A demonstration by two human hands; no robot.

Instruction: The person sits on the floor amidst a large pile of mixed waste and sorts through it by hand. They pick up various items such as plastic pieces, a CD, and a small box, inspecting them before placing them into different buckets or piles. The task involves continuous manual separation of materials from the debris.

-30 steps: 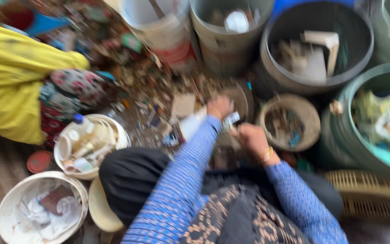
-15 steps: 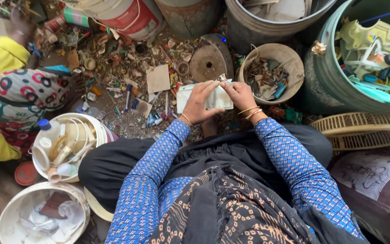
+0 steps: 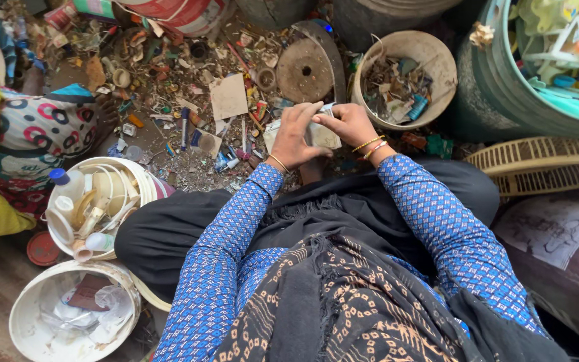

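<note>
Pale, flat plastic scrap piece sits between both your hands, just above your knees and right beside the round beige tub of mixed broken bits. Your left hand is curled over its left side, fingers bent down on the top face; your right hand pinches its upper right edge with fingers closed on it. It looks as though you are picking or peeling something off it, though the exact detail is too small to tell.

Judging by how things lie, the sorting is partly done: the white bucket of pale bottles and tubes by your left knee is well filled, the lower white bucket with crumpled film holds a little, and the beige tub is about half full. Much is left: the loose litter of caps, card and fragments on the ground ahead of you lies thick and unsorted.
</note>
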